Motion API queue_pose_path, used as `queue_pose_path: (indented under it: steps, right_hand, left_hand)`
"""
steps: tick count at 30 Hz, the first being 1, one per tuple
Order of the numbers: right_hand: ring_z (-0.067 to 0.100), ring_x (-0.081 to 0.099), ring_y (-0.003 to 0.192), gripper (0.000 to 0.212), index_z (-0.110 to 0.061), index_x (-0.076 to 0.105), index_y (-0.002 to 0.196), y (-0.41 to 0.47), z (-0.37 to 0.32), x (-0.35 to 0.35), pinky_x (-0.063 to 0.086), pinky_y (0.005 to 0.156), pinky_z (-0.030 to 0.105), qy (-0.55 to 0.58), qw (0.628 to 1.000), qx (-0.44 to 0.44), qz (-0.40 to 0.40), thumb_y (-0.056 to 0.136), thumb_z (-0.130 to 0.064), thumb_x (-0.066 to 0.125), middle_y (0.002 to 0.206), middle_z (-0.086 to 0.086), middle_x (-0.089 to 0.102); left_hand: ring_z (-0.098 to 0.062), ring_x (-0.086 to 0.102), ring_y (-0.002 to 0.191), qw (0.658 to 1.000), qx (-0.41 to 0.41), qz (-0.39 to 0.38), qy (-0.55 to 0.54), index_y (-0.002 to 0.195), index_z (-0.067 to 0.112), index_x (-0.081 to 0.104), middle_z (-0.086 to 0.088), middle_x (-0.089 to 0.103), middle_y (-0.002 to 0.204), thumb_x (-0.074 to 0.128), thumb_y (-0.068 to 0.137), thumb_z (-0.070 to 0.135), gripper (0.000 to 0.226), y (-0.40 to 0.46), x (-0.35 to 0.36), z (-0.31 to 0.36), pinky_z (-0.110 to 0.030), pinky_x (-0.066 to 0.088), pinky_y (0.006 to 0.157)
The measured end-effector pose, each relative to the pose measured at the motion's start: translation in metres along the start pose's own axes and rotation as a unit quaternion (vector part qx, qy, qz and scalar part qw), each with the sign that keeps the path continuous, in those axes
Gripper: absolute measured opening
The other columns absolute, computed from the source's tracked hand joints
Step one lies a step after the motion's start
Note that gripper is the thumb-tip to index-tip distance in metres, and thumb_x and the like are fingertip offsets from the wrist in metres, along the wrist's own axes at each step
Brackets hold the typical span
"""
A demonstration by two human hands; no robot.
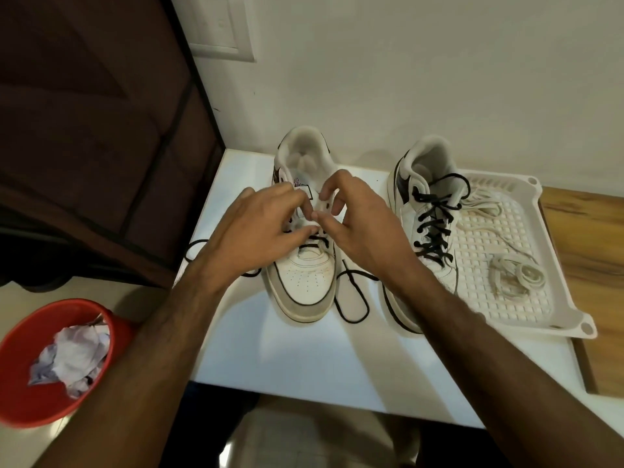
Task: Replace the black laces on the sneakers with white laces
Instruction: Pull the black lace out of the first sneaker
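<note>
White sneaker [305, 282] eyelets hidden by left hand [250, 228], right hand [361, 228]

A red bucket [40, 383] holding crumpled paper [72, 356] (white, faintly printed) stands on the floor left of the white table [270, 359], with a dark brown door [84, 113] beyond.

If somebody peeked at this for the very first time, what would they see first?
Probably the two hands, left hand and right hand, meeting over the tongue of the left sneaker in the middle of the white table, with its black lace trailing loose beside it. Next, the right sneaker, fully laced in black, beside a white tray holding white laces. A red bucket sits at lower left.
</note>
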State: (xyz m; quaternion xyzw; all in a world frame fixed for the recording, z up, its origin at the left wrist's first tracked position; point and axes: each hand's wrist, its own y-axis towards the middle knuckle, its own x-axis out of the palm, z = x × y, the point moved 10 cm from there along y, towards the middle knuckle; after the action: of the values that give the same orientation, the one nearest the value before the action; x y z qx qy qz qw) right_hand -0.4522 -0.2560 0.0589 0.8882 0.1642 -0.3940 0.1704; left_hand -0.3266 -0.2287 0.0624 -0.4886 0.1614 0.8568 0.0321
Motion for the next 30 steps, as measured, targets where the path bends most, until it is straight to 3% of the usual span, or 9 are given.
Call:
queue_pose_path:
  steps: [3,8,11,16,19,22,25,27,30]
  right_hand:
    - [0.004,0.059,0.076,0.033,-0.021,0.048,0.101,-0.001,0.012,0.003,0.047,0.063,0.029,0.054,0.997,0.05,0.017,0.089,-0.04,0.073,0.094,-0.012,0.057]
    - [-0.002,0.068,0.074,0.031,-0.02,0.055,0.1,0.003,0.041,0.005,0.048,0.064,0.013,0.163,0.972,0.166,-0.023,0.085,-0.029,0.081,0.088,-0.009,0.068]
    - [0.011,0.075,0.08,0.028,-0.019,0.06,0.1,0.001,0.051,0.006,0.06,0.08,0.036,0.213,0.958,0.189,-0.038,0.083,-0.026,0.081,0.087,-0.005,0.071]
    - [0.012,0.075,0.075,0.024,-0.016,0.06,0.098,0.002,0.051,0.009,0.054,0.074,0.03,0.235,0.95,0.198,-0.049,0.085,-0.02,0.08,0.087,-0.004,0.07]
    - [0.011,0.075,0.077,0.022,-0.019,0.061,0.094,0.004,0.052,0.011,0.05,0.072,0.026,0.224,0.953,0.197,-0.043,0.085,-0.023,0.08,0.091,-0.004,0.07]
    - [0.011,0.074,0.082,0.021,-0.021,0.061,0.094,0.005,0.05,0.012,0.055,0.079,0.028,0.203,0.959,0.192,-0.041,0.085,-0.025,0.079,0.091,-0.005,0.07]
    - [0.012,0.073,0.086,0.02,-0.022,0.062,0.094,0.005,0.05,0.011,0.055,0.082,0.03,0.194,0.963,0.186,-0.037,0.084,-0.027,0.079,0.092,-0.006,0.07]
    - [0.012,0.072,0.087,0.019,-0.022,0.063,0.093,0.006,0.05,0.011,0.055,0.082,0.029,0.186,0.965,0.181,-0.036,0.084,-0.027,0.079,0.092,-0.006,0.071]
    - [0.011,0.073,0.085,0.019,-0.023,0.064,0.092,0.006,0.048,0.01,0.055,0.081,0.028,0.184,0.966,0.178,-0.034,0.084,-0.029,0.079,0.092,-0.006,0.071]
  left_hand:
    - [-0.007,0.049,0.068,1.0,0.001,-0.019,0.002,0.098,0.024,0.068,0.012,0.046,0.079,0.075,0.087,0.038,0.019,0.0,0.011,-0.004,-0.032,0.038,0.069]
    - [-0.008,0.053,0.071,0.999,-0.02,-0.031,-0.04,0.089,0.03,0.071,0.011,0.047,0.079,0.078,0.085,0.033,0.009,0.001,0.015,-0.008,-0.031,0.042,0.067]
    - [-0.009,0.055,0.073,0.997,-0.047,-0.034,-0.058,0.081,0.027,0.066,0.01,0.051,0.082,0.077,0.08,0.024,0.011,0.0,0.018,-0.009,-0.035,0.048,0.068]
    - [-0.01,0.058,0.074,0.97,-0.19,0.075,-0.128,0.07,0.027,0.056,0.007,0.056,0.084,0.067,0.077,0.025,0.013,-0.008,-0.006,-0.049,-0.03,0.046,0.071]
    - [-0.012,0.062,0.077,0.955,-0.264,0.07,-0.113,0.075,0.027,0.059,0.01,0.059,0.09,0.07,0.083,0.024,0.014,-0.017,-0.002,-0.072,-0.036,0.05,0.075]
    - [-0.008,0.058,0.074,0.979,-0.162,0.084,-0.088,0.092,0.03,0.062,0.013,0.053,0.097,0.069,0.084,0.019,0.015,-0.009,-0.011,-0.047,-0.042,0.052,0.078]
    - [-0.002,0.05,0.082,0.997,-0.052,0.043,-0.03,0.105,0.029,0.069,0.012,0.048,0.1,0.069,0.087,0.025,0.018,-0.001,-0.006,-0.011,-0.036,0.039,0.083]
    - [-0.004,0.046,0.086,0.999,-0.009,0.023,0.038,0.103,0.03,0.073,0.01,0.047,0.099,0.074,0.089,0.036,0.015,0.0,0.003,0.0,-0.036,0.033,0.081]
    - [-0.003,0.047,0.079,0.998,-0.034,0.053,-0.021,0.089,0.024,0.073,0.011,0.049,0.095,0.073,0.091,0.036,0.011,0.001,0.002,-0.011,-0.042,0.042,0.081]
